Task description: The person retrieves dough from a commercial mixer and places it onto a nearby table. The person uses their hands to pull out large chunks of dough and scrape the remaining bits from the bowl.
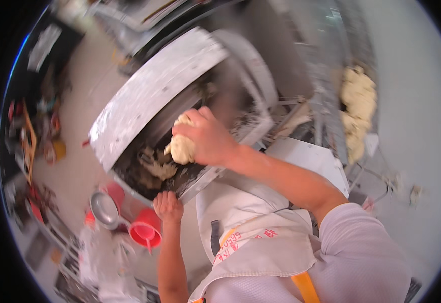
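My right hand grips a lump of pale dough over the open trough of a metal machine that looks like a dough mixer. Part of the lump is hidden by my fingers. Below it, more dough lies at the bottom of the dark trough. At the near corner, my left hand is closed over the trough's metal rim. What lies at the trough's far right end is blurred.
A large mass of dough rests on a narrow surface at the right, by the wall. Red plastic containers and a metal pan stand left of my left arm. White bags are at lower left; a white box-like panel is beside my right forearm.
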`<state>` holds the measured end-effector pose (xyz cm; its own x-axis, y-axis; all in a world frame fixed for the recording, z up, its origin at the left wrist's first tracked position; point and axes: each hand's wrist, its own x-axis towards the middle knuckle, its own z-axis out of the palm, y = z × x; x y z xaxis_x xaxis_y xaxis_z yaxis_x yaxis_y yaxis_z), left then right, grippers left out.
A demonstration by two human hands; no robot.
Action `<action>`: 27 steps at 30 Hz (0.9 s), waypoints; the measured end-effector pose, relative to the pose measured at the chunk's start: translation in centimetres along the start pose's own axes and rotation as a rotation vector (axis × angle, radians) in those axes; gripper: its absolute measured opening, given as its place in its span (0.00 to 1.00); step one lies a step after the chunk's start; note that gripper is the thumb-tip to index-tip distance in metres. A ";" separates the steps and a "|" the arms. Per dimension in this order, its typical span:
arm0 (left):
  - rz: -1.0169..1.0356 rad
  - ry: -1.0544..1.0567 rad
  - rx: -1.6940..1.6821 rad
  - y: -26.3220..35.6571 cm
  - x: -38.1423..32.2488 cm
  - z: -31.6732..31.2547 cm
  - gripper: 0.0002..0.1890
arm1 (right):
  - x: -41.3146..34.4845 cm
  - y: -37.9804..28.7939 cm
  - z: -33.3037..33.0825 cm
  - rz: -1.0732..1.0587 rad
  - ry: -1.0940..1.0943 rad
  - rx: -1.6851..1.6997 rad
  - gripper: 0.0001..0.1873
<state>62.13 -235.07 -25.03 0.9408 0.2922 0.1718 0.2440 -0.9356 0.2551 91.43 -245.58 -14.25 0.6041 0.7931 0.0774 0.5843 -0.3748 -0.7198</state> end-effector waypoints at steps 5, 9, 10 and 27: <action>-0.004 -0.023 0.089 0.7 -0.1 -0.4 0.06 | -8.0 -4.6 -21.8 0.044 0.446 0.313 0.36; 0.025 -0.015 0.043 0.9 0.5 -1.0 0.07 | -11.3 -3.0 -32.8 0.599 0.696 0.099 0.36; 0.033 -0.023 0.035 0.8 0.5 -1.1 0.07 | -11.9 -1.0 -33.8 0.655 0.615 -0.174 0.36; -0.415 -0.290 -0.501 -1.0 17.2 22.7 0.21 | -5.6 9.1 -5.6 0.325 0.428 -0.363 0.09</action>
<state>83.40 -233.64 -43.97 0.8353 0.4752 -0.2766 0.5238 -0.5345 0.6633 96.37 -256.11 -17.38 0.8998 0.3784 0.2170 0.4359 -0.7616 -0.4795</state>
